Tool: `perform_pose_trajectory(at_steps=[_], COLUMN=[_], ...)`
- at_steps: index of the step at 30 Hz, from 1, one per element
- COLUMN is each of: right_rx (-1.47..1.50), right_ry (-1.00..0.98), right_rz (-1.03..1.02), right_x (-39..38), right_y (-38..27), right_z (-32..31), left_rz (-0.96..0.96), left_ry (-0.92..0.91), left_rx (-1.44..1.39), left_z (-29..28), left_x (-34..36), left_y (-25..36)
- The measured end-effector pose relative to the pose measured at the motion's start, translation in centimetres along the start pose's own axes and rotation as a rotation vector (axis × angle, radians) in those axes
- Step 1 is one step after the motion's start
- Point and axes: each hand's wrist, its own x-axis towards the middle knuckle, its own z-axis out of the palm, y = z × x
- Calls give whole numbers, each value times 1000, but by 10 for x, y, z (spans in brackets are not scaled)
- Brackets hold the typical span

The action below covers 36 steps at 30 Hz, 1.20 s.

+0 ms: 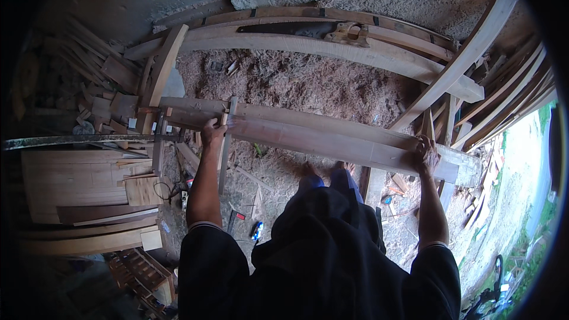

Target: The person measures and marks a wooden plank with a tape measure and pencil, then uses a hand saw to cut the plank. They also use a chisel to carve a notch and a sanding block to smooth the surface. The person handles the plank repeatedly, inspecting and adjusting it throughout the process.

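Observation:
A long reddish-brown plank (308, 142) spans crosswise in front of me, resting beside another board (272, 112) on its far side. Toward the plank's left part, my left hand (213, 132) is closed at a narrow wooden strip (227, 157) that crosses the plank; the fingertips are partly hidden. My right hand (425, 155) is bent over the plank near its right end, fingers curled on it. Beyond the boards, a handsaw (290, 28) with a wooden handle lies on a thick beam (267, 41).
Slanting timber posts (163, 68) stand at left and right (462, 59). Stacked boards (77, 184) lie at left, more lumber (510, 101) leans at right. Wood shavings (296, 80) cover the floor. A blue-and-white object (256, 231) lies near my feet (344, 169).

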Motion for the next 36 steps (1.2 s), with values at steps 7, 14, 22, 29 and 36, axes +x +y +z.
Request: perform_pose_trajectory(at_steps=[7,14,22,29,36], right_rx=[57,51,71,69,23], right_ry=[-33,-66,-7,-68,-104], right_rz=[0,15,-46,-14,91], right_x=[4,5,2,7,11], right_y=[0,0,1,-1,-6], right_z=[4,1,-1,1,3], left_rz=[-218,-837,-813,-993,-991], left_ry=[540,461,584,758,811], left_rx=[-47,-983,-1012,-932,-876], left_z=[45,184,216,222,225], left_x=[-56,-105,-77,-77,-74], left_y=[8,85,108,125,114])
